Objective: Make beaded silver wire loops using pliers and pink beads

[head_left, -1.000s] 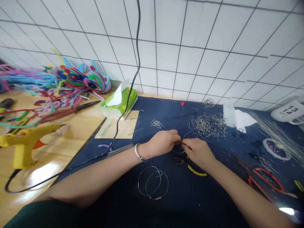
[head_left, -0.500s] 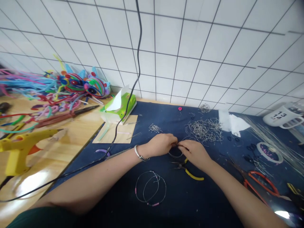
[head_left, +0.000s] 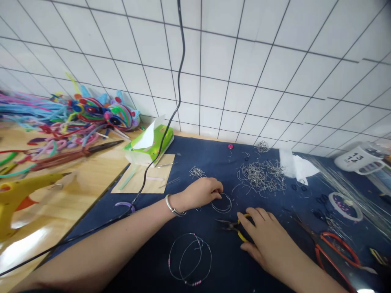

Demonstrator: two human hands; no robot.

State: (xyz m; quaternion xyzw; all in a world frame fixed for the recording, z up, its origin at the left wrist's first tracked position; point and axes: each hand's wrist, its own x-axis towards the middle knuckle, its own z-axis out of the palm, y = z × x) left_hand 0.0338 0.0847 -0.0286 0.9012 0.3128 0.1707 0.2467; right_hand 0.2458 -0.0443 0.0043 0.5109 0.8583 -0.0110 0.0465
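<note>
My left hand (head_left: 204,193), a silver bangle on its wrist, pinches a thin wire ring (head_left: 222,211) that hangs at its fingertips above the dark blue cloth. My right hand (head_left: 265,235) is spread over the yellow handles of small pliers (head_left: 241,232), fingers apart, covering part of them. The pliers' dark jaws point left. Nearer the front lie two overlapping wire loops with pink beads (head_left: 197,282). Behind my hands is a tangled pile of wire pieces (head_left: 263,175), with a smaller wire pile (head_left: 197,172) to its left.
Orange-handled scissors (head_left: 337,248), a round bead dish (head_left: 345,206) and a white mug (head_left: 360,158) are on the right. A green tissue pack (head_left: 149,144), a yellow glue gun (head_left: 29,195) and colourful pipe cleaners (head_left: 36,108) are on the left. A black cable (head_left: 180,73) hangs in front.
My right hand has left the wire ring and moved down and right onto the yellow pliers, its fingers opening. My left hand keeps the ring. The view has shifted slightly.
</note>
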